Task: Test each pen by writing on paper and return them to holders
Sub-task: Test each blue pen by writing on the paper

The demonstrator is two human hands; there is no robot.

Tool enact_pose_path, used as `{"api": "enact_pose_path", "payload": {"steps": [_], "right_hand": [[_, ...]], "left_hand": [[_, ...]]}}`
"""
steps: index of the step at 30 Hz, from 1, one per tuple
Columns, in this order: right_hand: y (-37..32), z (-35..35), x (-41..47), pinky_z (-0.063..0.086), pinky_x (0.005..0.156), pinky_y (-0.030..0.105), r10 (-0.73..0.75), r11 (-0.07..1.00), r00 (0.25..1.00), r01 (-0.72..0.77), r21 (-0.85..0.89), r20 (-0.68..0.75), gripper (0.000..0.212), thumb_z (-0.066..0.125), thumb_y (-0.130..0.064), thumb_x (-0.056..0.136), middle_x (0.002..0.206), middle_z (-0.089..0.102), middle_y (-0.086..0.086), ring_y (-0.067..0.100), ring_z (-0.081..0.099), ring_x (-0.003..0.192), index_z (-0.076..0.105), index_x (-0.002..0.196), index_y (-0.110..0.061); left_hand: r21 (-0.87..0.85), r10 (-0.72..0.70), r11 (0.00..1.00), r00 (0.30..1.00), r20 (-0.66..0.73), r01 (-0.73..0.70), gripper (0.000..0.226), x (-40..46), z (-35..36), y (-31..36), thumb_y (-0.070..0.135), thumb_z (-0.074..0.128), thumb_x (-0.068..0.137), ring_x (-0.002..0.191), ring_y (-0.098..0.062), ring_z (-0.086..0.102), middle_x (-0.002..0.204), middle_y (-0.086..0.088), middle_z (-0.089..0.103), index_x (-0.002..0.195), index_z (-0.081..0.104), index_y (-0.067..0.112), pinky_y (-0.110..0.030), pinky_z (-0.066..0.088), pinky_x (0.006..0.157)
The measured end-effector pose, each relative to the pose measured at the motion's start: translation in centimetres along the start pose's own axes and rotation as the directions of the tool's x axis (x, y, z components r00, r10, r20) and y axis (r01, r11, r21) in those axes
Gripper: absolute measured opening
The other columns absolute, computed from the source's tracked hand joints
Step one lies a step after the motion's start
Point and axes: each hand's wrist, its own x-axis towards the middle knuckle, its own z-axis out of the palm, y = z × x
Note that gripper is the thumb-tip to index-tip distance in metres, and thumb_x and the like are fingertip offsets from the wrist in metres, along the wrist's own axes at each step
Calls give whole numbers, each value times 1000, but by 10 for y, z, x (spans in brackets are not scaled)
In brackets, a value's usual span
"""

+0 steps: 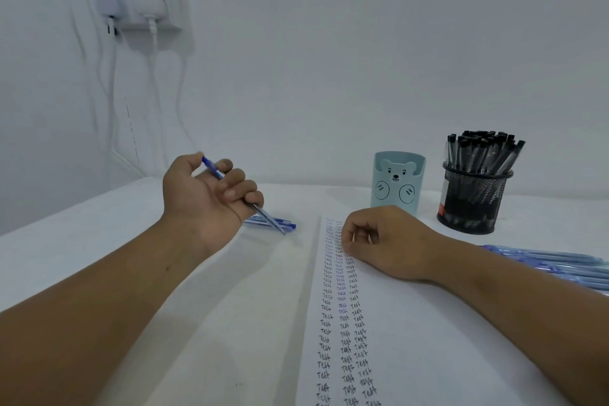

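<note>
My left hand (211,194) grips a blue pen (267,219) above the table, its tip pointing down to the right over a few blue pens (280,223) lying on the cloth. My right hand (385,241) rests on the top of the paper sheet (428,339) with fingers loosely curled and nothing visible in it. Three columns of the handwritten word "Test" run down the sheet. A light-blue bear holder (398,181) stands behind my right hand. A black mesh holder (474,198) full of black-capped pens stands to its right.
A pile of light-blue pens (560,265) lies at the right edge, beyond my right forearm. The table is covered in white cloth (99,241). On the wall at upper left hangs a power strip (138,3) with plugs and white cables running down.
</note>
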Motion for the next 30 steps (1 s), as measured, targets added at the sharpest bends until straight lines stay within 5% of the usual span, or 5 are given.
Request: {"api": "enact_pose_path", "payload": {"steps": [13,20,24,26,30], "right_hand": [[-10,-4,-7,44,60,36,-65,997,987,68,21,-150,23,57,-40,99,61,56,0,6,43,55,67,84,-25],[-28,-1,0,31,52,24,-428,863,876,322,-390,-223,36,55,-56,88,55,30,-18,6,34,53,73,81,-25],[-22,-4,4,41,54,31,-228,935,933,132,-328,-277,26,63,-35,94,49,41,-13,7,41,50,70,75,-17],[-17,-5,2,48,58,34,-44,988,942,-8,-152,-334,19,66,-26,91,55,57,-4,15,53,54,70,76,-15],[-12,-5,0,47,47,26,259,931,936,-175,321,-240,6,66,-11,89,71,73,5,15,56,47,68,87,-17]], "left_hand": [[-81,-79,993,994,76,86,15,-8,7,-26,18,33,82,53,-23,47,63,-5,35,69,37,15,-40,46,72],[-38,-125,990,970,209,135,28,-24,24,-42,21,27,97,104,-50,69,99,-26,71,79,45,10,-57,42,106],[211,-120,975,968,219,73,21,-22,22,-43,25,32,99,121,-42,63,119,-28,69,90,48,15,-50,37,114],[497,-73,867,978,194,-34,17,-20,17,-45,31,39,101,118,-31,66,114,-17,74,98,49,18,-44,36,116],[921,-147,251,928,342,-299,15,-15,-3,-49,36,70,90,112,-9,65,108,14,73,103,63,37,-36,45,106]]}}
